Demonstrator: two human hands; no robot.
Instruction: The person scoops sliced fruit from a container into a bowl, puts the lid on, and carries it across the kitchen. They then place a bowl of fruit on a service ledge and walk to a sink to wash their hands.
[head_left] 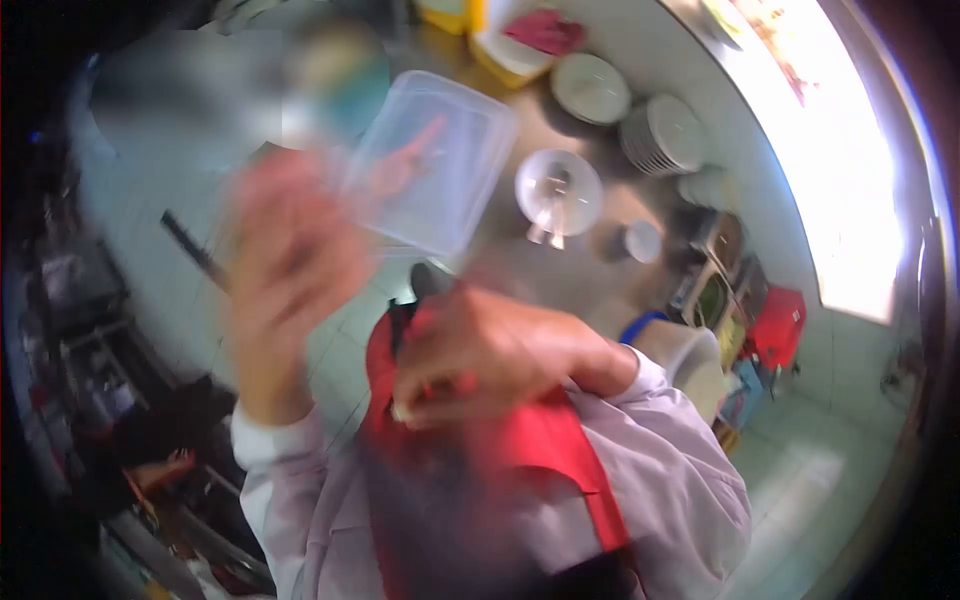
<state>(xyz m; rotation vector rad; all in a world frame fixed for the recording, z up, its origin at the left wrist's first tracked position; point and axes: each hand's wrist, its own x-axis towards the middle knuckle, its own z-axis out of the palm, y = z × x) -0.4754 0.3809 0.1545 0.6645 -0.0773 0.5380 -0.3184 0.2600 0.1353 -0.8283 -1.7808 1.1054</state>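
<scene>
My left hand [292,265] is raised on the left, badly smeared by motion. Its fingers are blurred, and whether they hold anything does not show. Behind it a dark narrow strip [193,250] sticks out; I cannot make out what it is. My right hand [490,345] is in front of the red apron [545,440], fingers curled inward. Anything in those fingers is hidden by blur. Beyond my hands is a translucent plastic container [470,150], with a pinkish, hand-like shape showing through it.
A blurred person with a teal mask [355,95] stands at upper left. On the metal counter [600,275] are a white bowl [560,192] with utensils, stacked plates [665,135], another plate [590,88], a small white cup [641,241] and a yellow-edged bin [495,50].
</scene>
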